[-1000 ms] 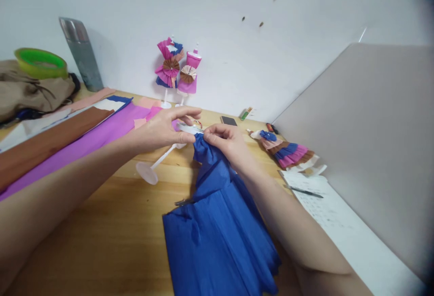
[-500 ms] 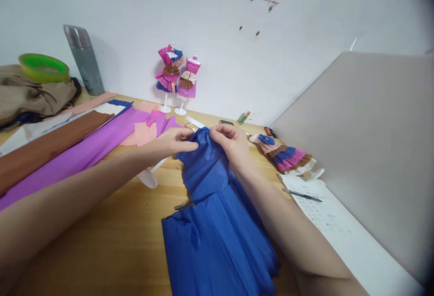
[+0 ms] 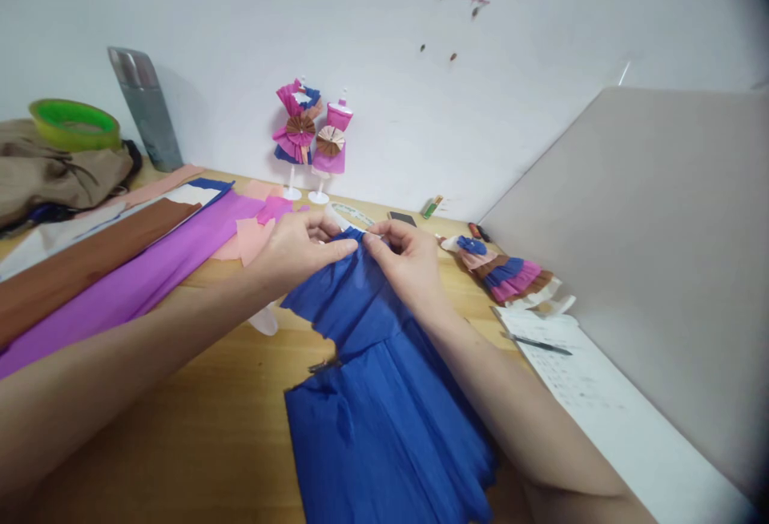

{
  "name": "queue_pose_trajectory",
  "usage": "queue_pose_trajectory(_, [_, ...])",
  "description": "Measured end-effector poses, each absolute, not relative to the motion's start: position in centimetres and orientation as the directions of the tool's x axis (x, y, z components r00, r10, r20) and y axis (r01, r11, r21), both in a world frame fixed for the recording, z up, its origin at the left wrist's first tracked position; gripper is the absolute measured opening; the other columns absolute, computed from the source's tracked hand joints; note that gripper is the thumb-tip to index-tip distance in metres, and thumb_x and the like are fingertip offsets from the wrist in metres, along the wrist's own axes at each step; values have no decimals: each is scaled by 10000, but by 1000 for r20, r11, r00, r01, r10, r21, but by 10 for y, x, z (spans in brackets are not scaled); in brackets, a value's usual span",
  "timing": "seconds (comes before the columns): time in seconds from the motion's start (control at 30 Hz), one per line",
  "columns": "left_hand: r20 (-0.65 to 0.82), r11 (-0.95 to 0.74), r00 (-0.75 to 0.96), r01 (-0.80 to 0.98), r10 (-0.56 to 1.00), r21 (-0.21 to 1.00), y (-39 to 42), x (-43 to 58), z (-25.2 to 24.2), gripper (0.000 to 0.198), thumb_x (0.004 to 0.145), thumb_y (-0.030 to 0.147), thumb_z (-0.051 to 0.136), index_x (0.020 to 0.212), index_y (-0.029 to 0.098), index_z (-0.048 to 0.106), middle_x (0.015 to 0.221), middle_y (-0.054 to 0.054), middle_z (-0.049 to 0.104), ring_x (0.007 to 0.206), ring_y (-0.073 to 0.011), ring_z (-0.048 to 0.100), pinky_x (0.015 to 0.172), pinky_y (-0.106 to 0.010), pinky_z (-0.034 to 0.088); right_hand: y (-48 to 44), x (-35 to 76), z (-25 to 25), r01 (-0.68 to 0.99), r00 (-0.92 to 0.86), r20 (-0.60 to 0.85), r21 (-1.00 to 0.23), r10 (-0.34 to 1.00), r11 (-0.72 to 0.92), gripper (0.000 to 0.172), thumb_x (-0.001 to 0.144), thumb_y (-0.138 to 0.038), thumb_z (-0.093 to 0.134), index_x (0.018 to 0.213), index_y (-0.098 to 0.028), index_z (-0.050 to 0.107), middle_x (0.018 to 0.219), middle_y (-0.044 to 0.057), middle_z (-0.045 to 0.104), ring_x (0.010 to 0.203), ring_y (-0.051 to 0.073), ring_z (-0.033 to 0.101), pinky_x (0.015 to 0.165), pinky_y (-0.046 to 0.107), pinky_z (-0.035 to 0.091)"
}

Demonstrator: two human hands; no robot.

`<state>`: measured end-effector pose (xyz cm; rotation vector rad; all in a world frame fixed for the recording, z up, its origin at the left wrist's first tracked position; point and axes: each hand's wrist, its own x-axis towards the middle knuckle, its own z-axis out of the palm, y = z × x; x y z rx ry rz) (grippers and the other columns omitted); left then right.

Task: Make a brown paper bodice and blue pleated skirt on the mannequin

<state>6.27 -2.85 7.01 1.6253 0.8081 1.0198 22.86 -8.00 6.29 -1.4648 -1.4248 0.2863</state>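
A long sheet of blue crepe paper (image 3: pixel 384 404) runs from the table's front edge up to my hands, its far end bunched into pleats. My right hand (image 3: pixel 408 255) pinches the gathered edge between thumb and fingers. Opposite it, my left hand (image 3: pixel 306 243) is closed at the same edge, its thumb lying on the blue paper and its fingertips partly hidden. A small white piece (image 3: pixel 340 219) shows just beyond the left fingertips; its kind is unclear. Below my left wrist lies a white round stand base (image 3: pixel 264 320), mostly covered by the hand and paper.
Two small dressed mannequins (image 3: pixel 300 127) stand by the wall. Crepe paper strips (image 3: pixel 144 268) cover the left side, with a bottle (image 3: pixel 147 111) and green tape roll (image 3: pixel 75 125) behind. At right are a ruffled doll dress (image 3: pixel 508 276), a written sheet (image 3: pixel 577 380) and a pen (image 3: pixel 541 344).
My left hand has turned and its thumb has shifted along the gathered edge. The upper left part of the blue paper has spread leftward, and a white piece now shows beyond the fingers.
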Motion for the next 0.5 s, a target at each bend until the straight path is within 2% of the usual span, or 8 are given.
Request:
queue_pose_trajectory(0.2, [306, -363, 395, 78, 866, 928, -27, 60, 71, 279, 726, 315, 683, 534, 173, 540, 521, 33, 543, 514, -94, 491, 521, -227, 394, -87, 219, 63, 676, 220, 537, -685, 814, 270, 194, 784, -337, 620, 773, -169, 716, 668, 18, 684, 588, 146, 555, 596, 277, 401])
queue_pose_trajectory(0.27, [308, -373, 404, 92, 861, 923, -27, 59, 72, 294, 740, 309, 671, 522, 173, 528, 501, 40, 511, 504, -88, 469, 509, -220, 380, -88, 219, 64, 672, 224, 524, -694, 822, 259, 194, 780, -335, 624, 781, -168, 722, 660, 18, 683, 582, 148, 554, 594, 280, 403])
queue_pose_trajectory(0.37, [283, -370, 441, 125, 852, 921, -26, 57, 72, 353, 782, 402, 661, 539, 177, 539, 502, 33, 493, 502, -97, 465, 485, -227, 359, -87, 220, 64, 653, 234, 497, -717, 836, 244, 196, 775, -341, 622, 765, -170, 716, 654, 17, 687, 568, 143, 550, 581, 272, 396])
queue_pose_trajectory(0.5, [325, -450, 420, 242, 847, 860, -22, 56, 68, 416, 748, 475, 718, 527, 178, 528, 497, 31, 482, 497, -96, 452, 461, -229, 310, -86, 219, 61, 672, 216, 529, -690, 821, 268, 207, 784, -353, 621, 773, -170, 717, 697, 32, 711, 604, 155, 591, 606, 274, 413])
